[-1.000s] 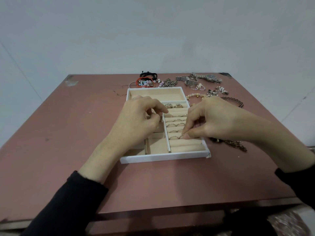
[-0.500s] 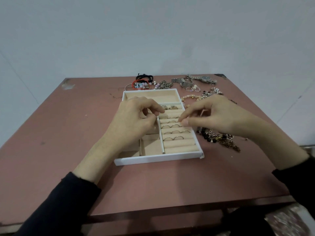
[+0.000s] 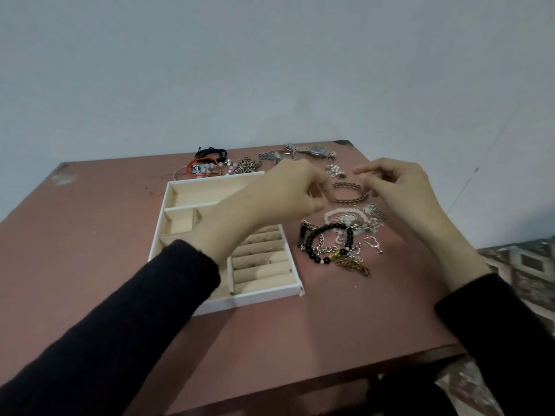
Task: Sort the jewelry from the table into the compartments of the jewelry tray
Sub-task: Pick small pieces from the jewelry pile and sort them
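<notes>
My left hand [image 3: 288, 190] reaches over the far right corner of the jewelry tray [image 3: 168, 205], fingers curled, tips just beside the left end of the chain bracelet [image 3: 347, 200], which lies on the table [image 3: 90, 235] right of the tray. My right hand [image 3: 399, 190] curls at the bracelet's right end. I cannot tell whether either hand pinches it; a black bead bracelet [image 3: 318, 232] lies nearer in a tangled pile.
</notes>
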A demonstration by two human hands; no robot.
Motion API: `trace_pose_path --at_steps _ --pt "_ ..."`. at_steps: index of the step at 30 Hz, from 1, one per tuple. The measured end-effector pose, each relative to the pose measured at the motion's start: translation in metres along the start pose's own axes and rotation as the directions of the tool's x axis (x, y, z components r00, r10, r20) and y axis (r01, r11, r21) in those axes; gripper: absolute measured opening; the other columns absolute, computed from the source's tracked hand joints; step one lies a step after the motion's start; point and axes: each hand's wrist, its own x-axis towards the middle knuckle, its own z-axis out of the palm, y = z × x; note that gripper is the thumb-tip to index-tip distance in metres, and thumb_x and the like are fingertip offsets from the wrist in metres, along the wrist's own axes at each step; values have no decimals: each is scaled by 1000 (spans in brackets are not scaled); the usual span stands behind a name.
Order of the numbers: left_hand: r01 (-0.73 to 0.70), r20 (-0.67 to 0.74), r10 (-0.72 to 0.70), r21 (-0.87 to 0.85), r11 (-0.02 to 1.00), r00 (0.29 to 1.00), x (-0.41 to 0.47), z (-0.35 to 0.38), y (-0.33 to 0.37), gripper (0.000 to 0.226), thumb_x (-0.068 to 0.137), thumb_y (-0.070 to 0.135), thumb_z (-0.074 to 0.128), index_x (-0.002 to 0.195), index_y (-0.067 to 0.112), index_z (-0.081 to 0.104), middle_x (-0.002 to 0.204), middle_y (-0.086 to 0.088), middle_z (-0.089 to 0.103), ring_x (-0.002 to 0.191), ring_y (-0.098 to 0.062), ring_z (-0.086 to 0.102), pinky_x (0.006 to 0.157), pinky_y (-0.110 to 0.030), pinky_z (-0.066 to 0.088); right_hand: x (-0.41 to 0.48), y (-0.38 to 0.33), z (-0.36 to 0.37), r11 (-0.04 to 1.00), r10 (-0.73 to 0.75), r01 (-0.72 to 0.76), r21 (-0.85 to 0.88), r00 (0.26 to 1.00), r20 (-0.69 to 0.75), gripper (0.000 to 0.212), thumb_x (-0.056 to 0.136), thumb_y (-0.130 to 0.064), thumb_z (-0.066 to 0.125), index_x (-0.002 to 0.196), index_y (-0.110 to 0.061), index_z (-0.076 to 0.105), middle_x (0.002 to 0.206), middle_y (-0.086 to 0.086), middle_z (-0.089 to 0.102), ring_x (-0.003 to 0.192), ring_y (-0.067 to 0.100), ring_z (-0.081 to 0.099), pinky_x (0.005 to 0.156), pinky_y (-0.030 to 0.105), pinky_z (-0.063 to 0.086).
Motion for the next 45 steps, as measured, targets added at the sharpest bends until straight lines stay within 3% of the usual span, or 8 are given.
trace_pose_path --at_steps 3,8,13,18,31,35,42,45 --pt "-9 62 8 2 1000 998 22 14 4 13 85 16 65 96 18 71 74 12 62 68 0 55 56 -1 38 2 1 -2 1000 3 -3 -24 1000 -6 28 81 -5 59 78 -32 69 63 -5 58 58 5 49 56 12 39" --pt "-39 93 35 45 998 995 45 34 10 14 83 26 67 96 19 69 66 17 52 63 -2 51 57 -14 36 3 0 -4 1000 12 -12 -23 1000 -5 27 80 -3 57 78 -27 70 60 -11 59 53 -4 51 58 10 40" --pt "17 8 -18 136 991 1000 56 44 11 21 87 10 55 100 19 69 95 0 67 84 -16 60 74 -27 47 4 1 -5 999 32 -33 -19 999 -43 30 78 -3 55 75 -29 69 61 -7 59 53 -1 49 57 12 40" --pt "105 -60 -95 211 972 994 65 46 12 11 84 20 63 91 13 67 102 -11 66 92 -28 63 77 -36 49 5 3 -5 998 56 -57 -18 997 -57 28 78 -3 55 78 -27 70 65 -2 59 57 8 48 56 15 39" --pt "152 -2 -155 216 965 988 82 50 10 20 83 20 65 97 7 65 100 -13 65 91 -31 62 74 -37 48 5 2 -5 998 62 -62 -14 997 -51 24 81 -6 57 78 -26 70 66 -3 58 59 8 49 59 17 41" --pt "123 77 -146 251 960 986 83 49 7 10 84 19 62 83 9 61 88 -9 65 80 -27 60 67 -33 44 4 1 -4 998 64 -65 -18 996 -54 22 81 -6 57 80 -24 71 65 -4 57 59 9 48 59 19 41" --pt "130 -18 -129 254 958 991 82 46 -1 12 83 16 65 92 9 69 99 -10 67 91 -29 63 72 -34 49 3 0 -6 998 59 -60 -6 997 -57 23 82 -8 58 78 -27 70 66 -2 57 61 12 49 61 21 42" --pt "101 -6 -101 167 981 995 82 43 -6 10 81 16 66 88 12 71 87 -4 69 86 -21 65 79 -35 53 4 0 -6 998 57 -58 -9 997 -58 21 82 -8 58 80 -25 71 65 -3 57 61 11 50 60 19 41"
